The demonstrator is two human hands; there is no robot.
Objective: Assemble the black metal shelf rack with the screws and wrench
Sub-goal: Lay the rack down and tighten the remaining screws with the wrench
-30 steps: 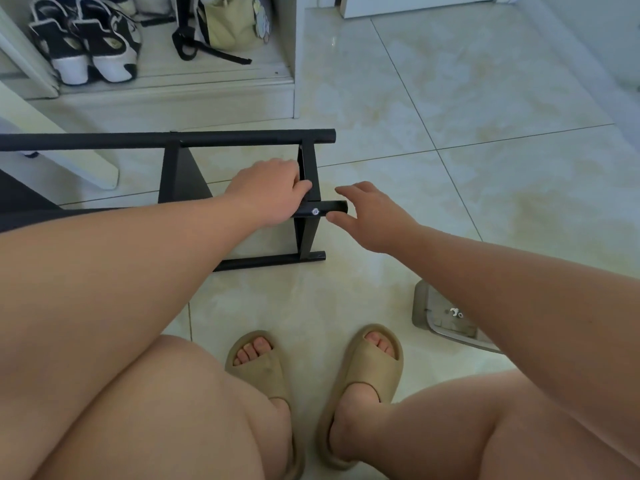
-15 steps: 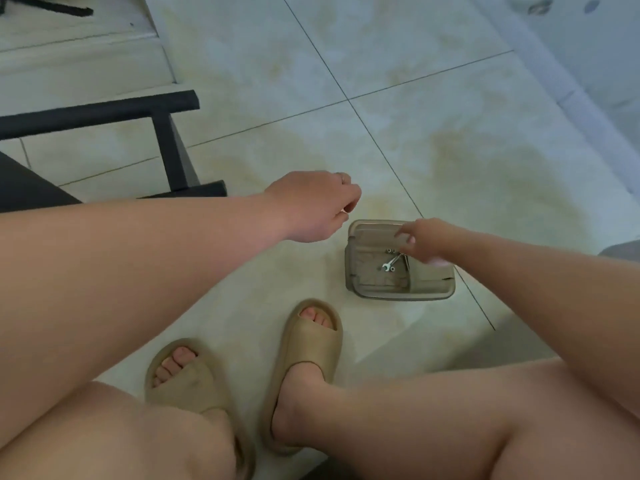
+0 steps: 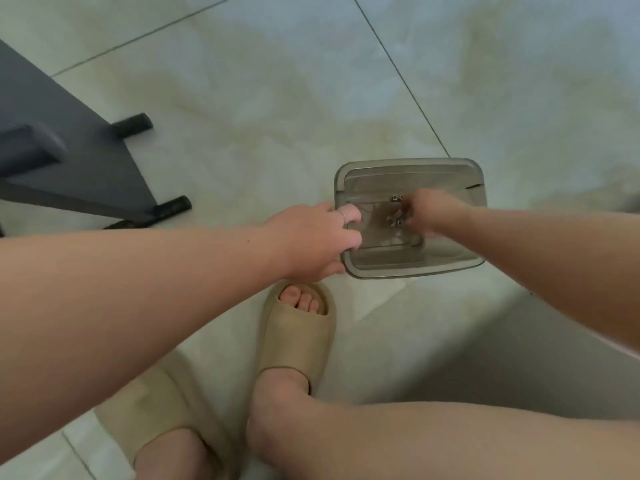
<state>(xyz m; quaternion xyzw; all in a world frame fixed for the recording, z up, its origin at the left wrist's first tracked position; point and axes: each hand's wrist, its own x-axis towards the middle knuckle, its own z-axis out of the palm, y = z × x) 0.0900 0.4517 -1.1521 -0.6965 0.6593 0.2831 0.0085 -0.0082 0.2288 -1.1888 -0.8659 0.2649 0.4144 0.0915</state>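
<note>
Head: left hand (image 3: 311, 237) grips tray (image 3: 408, 166) rim — right hand (image 3: 427, 213) touches screws (image 3: 396, 198).

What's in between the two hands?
In the head view, small metal parts lie in the clear tray between the left hand, which grips its rim, and the right hand; blur hides which are screws.
</note>
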